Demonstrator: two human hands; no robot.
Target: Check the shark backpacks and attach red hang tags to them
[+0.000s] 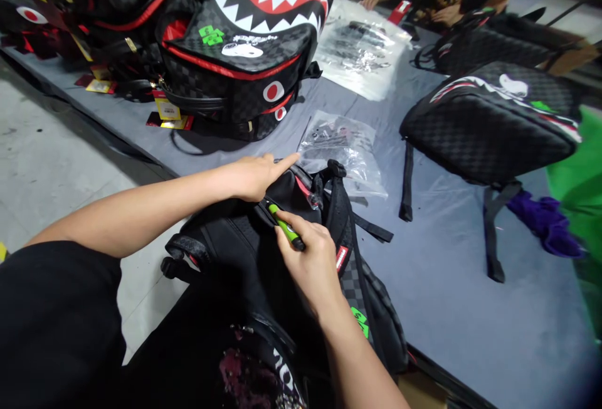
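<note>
A black backpack (235, 239) lies at the table's near edge against my body, its straps and a red label showing on the right side. My right hand (310, 258) is closed around a green tool with a black end (286, 227), whose tip is at the backpack's top part. On the backpack's upper edge rests my left hand (258, 177), its index finger stretched out to the right and its other fingers partly hidden. Just beyond that fingertip is a clear plastic bag (343, 145) with small dark parts inside.
Black backpacks with shark-mouth prints (263, 64) stand at the back left, tagged. Another checkered backpack (489, 127) lies at the right, beside a purple cloth (545, 224) and green material (583, 177). A person's hands are at the back near a larger plastic bag (360, 51).
</note>
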